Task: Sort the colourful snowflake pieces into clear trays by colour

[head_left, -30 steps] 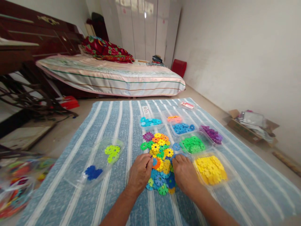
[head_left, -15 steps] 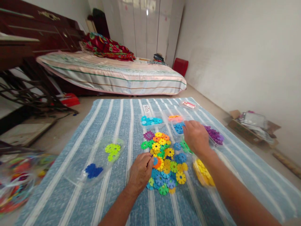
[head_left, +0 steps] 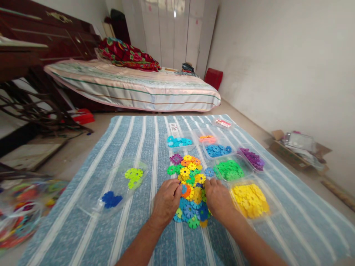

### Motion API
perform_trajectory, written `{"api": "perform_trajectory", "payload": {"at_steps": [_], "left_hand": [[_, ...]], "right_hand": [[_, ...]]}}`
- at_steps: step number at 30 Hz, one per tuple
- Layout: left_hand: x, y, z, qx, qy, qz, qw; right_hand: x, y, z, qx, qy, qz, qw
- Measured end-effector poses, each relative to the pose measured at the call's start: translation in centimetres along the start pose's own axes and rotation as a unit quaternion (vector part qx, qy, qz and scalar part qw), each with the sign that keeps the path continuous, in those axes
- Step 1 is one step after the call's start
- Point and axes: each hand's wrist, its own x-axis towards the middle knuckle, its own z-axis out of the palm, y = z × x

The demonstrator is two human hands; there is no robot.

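A loose pile of flower-shaped plastic discs (head_left: pixel 197 194) in several colours lies on the striped cloth. At its left edge is my left hand (head_left: pixel 166 201), fingers curled and closed, with a blue disc (head_left: pixel 183 189) over an orange one at its fingertips; its grip is hidden. My right hand (head_left: pixel 219 197) touches the pile's right side, fingers bent together; what they pinch is hidden. Clear boxes of sorted discs stand to the right: yellow discs (head_left: pixel 251 200), green discs (head_left: pixel 229 168), blue discs (head_left: pixel 217 150), purple discs (head_left: pixel 252 159), cyan discs (head_left: pixel 179 142) and orange discs (head_left: pixel 207 139).
On the left, a clear tray (head_left: pixel 93 184) holds a few lime and dark blue discs. A small red-and-white box (head_left: pixel 223 123) sits at the cloth's far edge. Beyond are a bed (head_left: pixel 138 88), a cardboard box (head_left: pixel 291 153) on the floor and bagged colourful items (head_left: pixel 22 210).
My right hand has come back from the blue discs' box toward me and down to the pile's right side, uncovering the green and yellow boxes. My left hand has stayed in place.
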Motion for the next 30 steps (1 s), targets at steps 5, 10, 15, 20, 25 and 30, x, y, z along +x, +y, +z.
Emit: {"api": "perform_trajectory", "payload": {"at_steps": [5,10,15,20,25,30], "left_hand": [[0.1,0.1,-0.1,-0.003,-0.006,-0.001,1.000],[0.3,0.2,-0.1,-0.008,-0.003,0.001,1.000],[0.2,0.2,-0.1,-0.006,-0.001,-0.002,1.000],[0.2,0.2,-0.2,-0.011,-0.009,-0.006,1.000],[0.2,0.4,-0.3,-0.017,-0.012,-0.012,1.000],[0.3,0.3,-0.3,-0.019,-0.003,-0.007,1.000]], "right_hand": [[-0.2,0.2,0.2,-0.001,0.003,-0.001,1.000],[0.0,0.3,0.2,-0.007,0.011,-0.001,1.000],[0.3,0.6,0.2,-0.005,0.028,0.005,1.000],[0.0,0.7,0.0,0.007,0.050,0.029,0.998],[-0.5,1.6,-0.8,0.112,0.087,0.053,0.988],[-0.6,3.5,-0.9,0.272,0.111,0.040,0.955]]}}
